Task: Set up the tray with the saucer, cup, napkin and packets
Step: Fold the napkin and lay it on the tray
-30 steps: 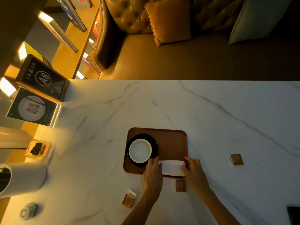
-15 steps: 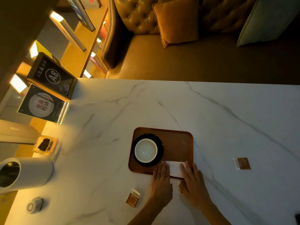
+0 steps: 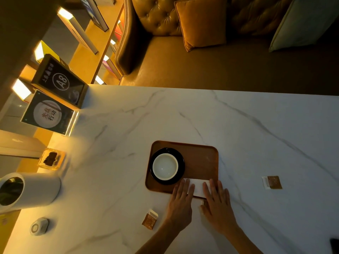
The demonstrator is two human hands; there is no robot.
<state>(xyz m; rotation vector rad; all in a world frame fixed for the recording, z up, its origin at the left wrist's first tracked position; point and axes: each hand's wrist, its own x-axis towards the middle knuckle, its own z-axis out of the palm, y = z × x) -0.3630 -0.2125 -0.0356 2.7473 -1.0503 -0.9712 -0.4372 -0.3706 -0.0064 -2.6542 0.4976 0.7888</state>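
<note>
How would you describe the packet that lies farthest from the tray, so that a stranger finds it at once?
Start at the brown wooden tray on the white marble table. Look to its right, across bare marble. The far packet lies flat and alone there, brown with a white edge; the nearer packet lies below the tray, beside the left hand.
</note>
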